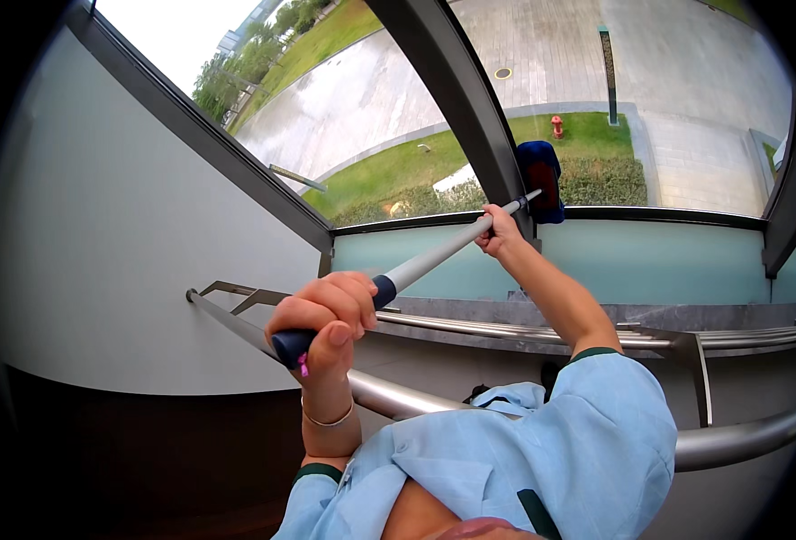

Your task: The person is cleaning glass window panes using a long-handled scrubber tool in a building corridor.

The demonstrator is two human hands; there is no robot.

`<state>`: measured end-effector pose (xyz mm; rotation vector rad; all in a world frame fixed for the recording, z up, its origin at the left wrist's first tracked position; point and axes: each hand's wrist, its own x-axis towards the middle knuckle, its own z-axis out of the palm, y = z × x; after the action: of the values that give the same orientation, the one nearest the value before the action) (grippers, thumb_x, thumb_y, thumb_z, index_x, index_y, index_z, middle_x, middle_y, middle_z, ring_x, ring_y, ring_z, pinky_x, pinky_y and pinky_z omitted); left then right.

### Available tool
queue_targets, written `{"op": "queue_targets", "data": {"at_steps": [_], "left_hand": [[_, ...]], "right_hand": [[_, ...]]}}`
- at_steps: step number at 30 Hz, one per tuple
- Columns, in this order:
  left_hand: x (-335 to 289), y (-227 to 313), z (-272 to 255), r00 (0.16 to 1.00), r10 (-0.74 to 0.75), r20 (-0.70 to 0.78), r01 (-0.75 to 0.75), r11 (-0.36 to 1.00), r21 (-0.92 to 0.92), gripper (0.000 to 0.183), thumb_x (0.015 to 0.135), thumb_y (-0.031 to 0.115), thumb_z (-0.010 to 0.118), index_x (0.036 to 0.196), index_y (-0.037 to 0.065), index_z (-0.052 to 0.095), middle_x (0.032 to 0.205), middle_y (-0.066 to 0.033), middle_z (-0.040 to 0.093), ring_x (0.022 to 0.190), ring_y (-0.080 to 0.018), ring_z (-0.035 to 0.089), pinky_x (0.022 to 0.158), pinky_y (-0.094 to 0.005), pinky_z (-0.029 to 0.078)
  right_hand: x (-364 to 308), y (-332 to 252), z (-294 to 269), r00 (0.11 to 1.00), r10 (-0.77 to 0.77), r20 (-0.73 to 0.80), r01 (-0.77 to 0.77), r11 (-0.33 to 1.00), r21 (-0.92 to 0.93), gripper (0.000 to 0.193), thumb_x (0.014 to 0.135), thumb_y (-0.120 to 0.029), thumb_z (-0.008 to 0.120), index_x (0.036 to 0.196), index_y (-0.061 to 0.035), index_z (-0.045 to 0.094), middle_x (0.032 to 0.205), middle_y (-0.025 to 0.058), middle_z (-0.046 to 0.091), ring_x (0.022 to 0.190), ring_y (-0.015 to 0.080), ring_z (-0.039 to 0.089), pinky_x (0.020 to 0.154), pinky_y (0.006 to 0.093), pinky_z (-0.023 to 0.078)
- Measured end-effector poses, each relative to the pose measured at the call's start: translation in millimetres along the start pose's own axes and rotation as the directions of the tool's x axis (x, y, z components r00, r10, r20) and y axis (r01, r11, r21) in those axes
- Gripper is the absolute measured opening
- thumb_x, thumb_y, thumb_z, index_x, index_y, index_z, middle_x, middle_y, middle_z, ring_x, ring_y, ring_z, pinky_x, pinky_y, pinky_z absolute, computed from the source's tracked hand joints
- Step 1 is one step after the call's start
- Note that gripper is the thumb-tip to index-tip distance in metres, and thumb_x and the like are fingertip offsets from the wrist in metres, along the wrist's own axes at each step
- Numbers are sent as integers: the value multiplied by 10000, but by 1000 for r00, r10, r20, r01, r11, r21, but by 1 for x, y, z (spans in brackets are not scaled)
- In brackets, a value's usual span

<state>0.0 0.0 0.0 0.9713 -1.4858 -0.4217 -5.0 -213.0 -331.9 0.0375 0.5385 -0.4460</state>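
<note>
A long grey pole [434, 258] with a dark blue grip runs up and away from me to a flat blue cleaning head [553, 153], a window washer with a dark red back. My left hand [330, 306] is wrapped round the grip at the near end, where a small pink loop hangs. Farther up, my right hand [499, 232] grips the pole just below its thin end, with the arm stretched out. The head lies at the lower left of the right-hand window pane [686, 117], beside the dark upright frame; whether it presses on the glass I cannot tell.
A thick metal handrail [398, 396] crosses close in front of my body, with thinner rails [524, 331] beyond it. Dark window frames [452, 81] divide the panes above frosted glass [650, 261]. At left stands a pale wall [137, 234]. Outside are grass, paving and a red hydrant [557, 127].
</note>
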Motion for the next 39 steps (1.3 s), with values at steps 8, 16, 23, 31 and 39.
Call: {"op": "queue_targets", "data": {"at_steps": [8,16,23,31,39], "left_hand": [[-42,87,-52,950,308,-48,-304,950,69,280,912,226,608,728,117,427,636,-10,536,540,-132,546,668,-318,433],[-94,135,-57,812,559,-168,-537,828,161,332,880,239,669,676,148,424,585,52,508,531,-72,527,676,-267,416],[-94,87,-27,697,675,-243,-597,733,326,347,902,336,634,744,150,388,687,31,450,656,-89,481,800,-308,389],[-3,22,-14,745,627,228,-654,617,438,209,819,167,736,867,98,545,956,-80,631,988,-278,640,994,-446,433],[112,4,-11,590,795,142,-764,492,418,191,761,27,738,788,56,551,863,-86,606,917,-287,642,926,-432,472]], "right_hand": [[-93,31,87,988,-59,145,76,991,-113,295,936,-224,547,712,-54,456,560,72,433,417,170,415,354,302,295],[-155,13,207,822,-249,512,416,877,-241,311,944,-250,558,716,-49,493,548,40,464,402,122,451,342,271,323],[-152,-45,294,696,-299,653,622,705,-340,306,923,-213,580,695,-31,489,506,42,449,332,119,402,301,270,282],[-147,-128,403,373,-379,847,830,544,-122,560,868,-300,679,1144,33,323,1022,210,529,698,301,660,550,393,576],[-166,-115,431,308,-256,917,724,688,-51,342,902,-165,595,1074,-21,337,890,174,564,633,274,625,532,383,547]]}}
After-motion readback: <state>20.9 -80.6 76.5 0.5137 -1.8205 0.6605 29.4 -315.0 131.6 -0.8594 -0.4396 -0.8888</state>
